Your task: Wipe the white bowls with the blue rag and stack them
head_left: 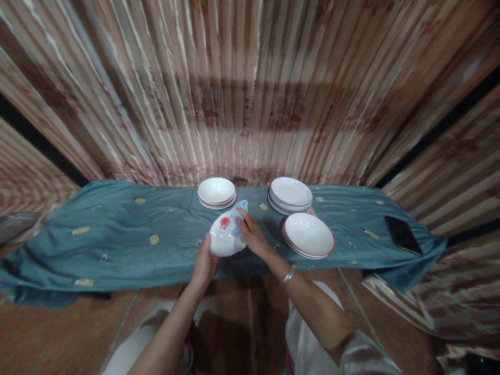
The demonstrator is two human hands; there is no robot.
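At frame centre the left hand (205,263) grasps a white plate (224,237) bearing a red flower; the right hand (252,234) presses a blue cloth (239,210) on it; no writing readable

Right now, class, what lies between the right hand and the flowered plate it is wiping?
In the head view, a light blue cloth lies between the right hand and the flowered plate.

Counter (117,229) open from 9 to 11 o'clock, bare cloth only. Plate stacks block 12 (216,192), 1 (290,195) and 3 o'clock (308,235); phone (402,234) far right.
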